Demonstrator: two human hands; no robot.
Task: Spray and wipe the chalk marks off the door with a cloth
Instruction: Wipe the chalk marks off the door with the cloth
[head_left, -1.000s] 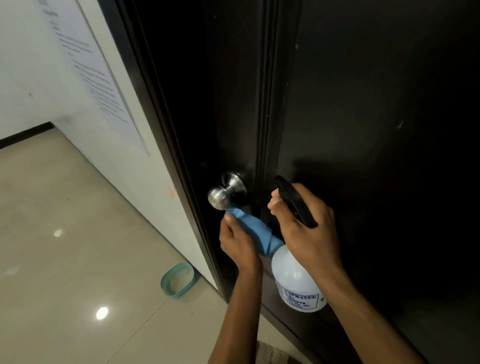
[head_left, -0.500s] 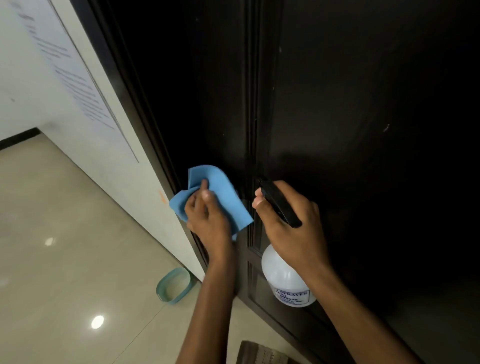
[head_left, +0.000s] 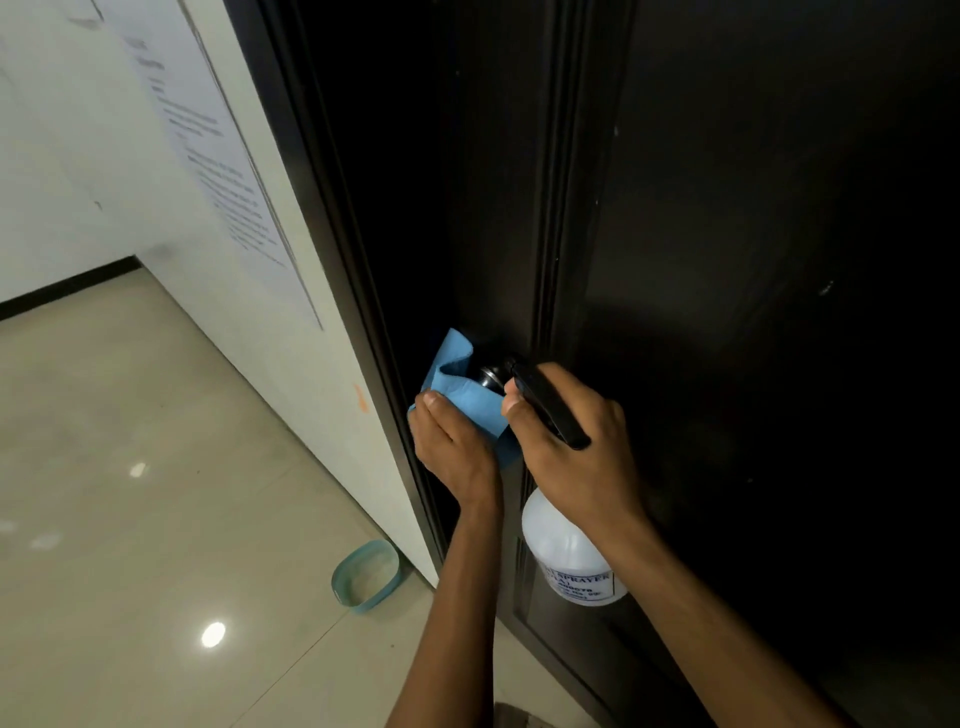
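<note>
The dark door (head_left: 727, 260) fills the right of the view. My left hand (head_left: 452, 447) grips a blue cloth (head_left: 467, 395) draped over the door knob (head_left: 493, 375), which is mostly hidden. My right hand (head_left: 576, 457) grips the black head of a white spray bottle (head_left: 571, 556) close to the door, just right of the knob. A few faint pale specks (head_left: 826, 287) show on the door panel at the right.
A white wall (head_left: 156, 218) with a printed sheet (head_left: 218, 171) lies left of the door frame. A teal basin (head_left: 366, 574) stands on the tiled floor (head_left: 130, 467) by the frame's foot. A brownish object (head_left: 514, 716) peeks in at the bottom edge.
My left hand moved the cloth from beneath the knob up and over it, then slightly down around it. My right hand kept the bottle nearly in place.
</note>
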